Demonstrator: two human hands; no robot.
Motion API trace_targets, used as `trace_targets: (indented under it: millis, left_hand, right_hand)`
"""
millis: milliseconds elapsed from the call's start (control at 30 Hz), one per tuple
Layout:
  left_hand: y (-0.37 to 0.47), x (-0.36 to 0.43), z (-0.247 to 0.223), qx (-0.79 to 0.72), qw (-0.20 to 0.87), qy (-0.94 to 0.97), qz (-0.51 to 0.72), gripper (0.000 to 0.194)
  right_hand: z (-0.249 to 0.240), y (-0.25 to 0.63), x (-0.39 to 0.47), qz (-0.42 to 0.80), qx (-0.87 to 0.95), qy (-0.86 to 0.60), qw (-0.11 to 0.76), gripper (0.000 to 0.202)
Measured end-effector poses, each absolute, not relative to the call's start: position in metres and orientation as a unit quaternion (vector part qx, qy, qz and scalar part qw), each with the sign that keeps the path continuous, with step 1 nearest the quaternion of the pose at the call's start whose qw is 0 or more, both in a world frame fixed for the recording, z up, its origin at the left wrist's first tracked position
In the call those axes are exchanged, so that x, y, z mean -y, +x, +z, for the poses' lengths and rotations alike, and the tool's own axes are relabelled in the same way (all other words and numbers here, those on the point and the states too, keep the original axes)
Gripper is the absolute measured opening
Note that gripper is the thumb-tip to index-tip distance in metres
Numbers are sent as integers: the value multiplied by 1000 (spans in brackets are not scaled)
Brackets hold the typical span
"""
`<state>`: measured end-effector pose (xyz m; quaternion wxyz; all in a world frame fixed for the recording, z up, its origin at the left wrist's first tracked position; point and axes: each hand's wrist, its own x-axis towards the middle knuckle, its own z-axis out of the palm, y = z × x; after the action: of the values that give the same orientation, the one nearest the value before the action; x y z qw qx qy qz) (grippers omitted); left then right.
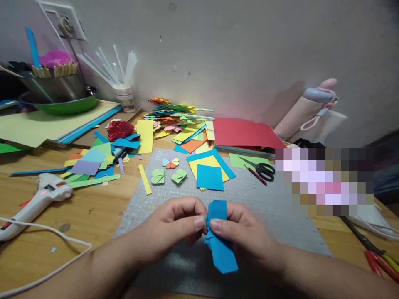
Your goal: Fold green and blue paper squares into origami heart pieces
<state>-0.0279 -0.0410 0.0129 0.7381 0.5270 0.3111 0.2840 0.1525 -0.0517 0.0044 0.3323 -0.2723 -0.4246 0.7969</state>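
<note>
Working a bright blue, folded paper piece [222,253] between both hands, the person holds it above the near middle of a grey gridded cutting mat [137,216]. The left hand [181,220] has thumb and fingertips brought together, seemingly pinching the bunched left edge of the paper; the right hand [246,224] clamps it firmly, thumb across the front and fingers behind.

As far as can be judged, this piece is partly shaped: its middle is gathered into small creases, while the far and near ends flare out as flat flaps with angled corners. Whether those flaps need more folding cannot be told.

Just beyond the hands, to the left, two pale-green folded paper pieces [158,176] lie side by side, looking complete, with a small multicoloured petal-shaped paper piece [170,162] on their far side. None of these is joined to the blue one. Unfolded stock remains farther right: a flat blue paper square [210,177] over yellow and blue sheets. The white glue gun [37,203] at left and the black-handled scissors [264,169] at far right lie out of hand.
</note>
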Motion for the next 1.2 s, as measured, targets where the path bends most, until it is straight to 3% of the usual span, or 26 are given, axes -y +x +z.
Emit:
trace_targets:
  millis: [367, 700, 1200]
  left_hand:
    - [-29, 43, 14, -330, 673, 591, 297, 26]
    - [-27, 44, 9, -321, 706, 545, 319, 33]
    - [-28, 41, 5, -378, 610, 625, 307, 31]
  right_hand:
    - [5, 152, 52, 797, 431, -254, 338, 17]
    - [7, 149, 51, 771, 452, -306, 327, 21]
    - [7, 148, 49, 732, 506, -326, 320, 27]
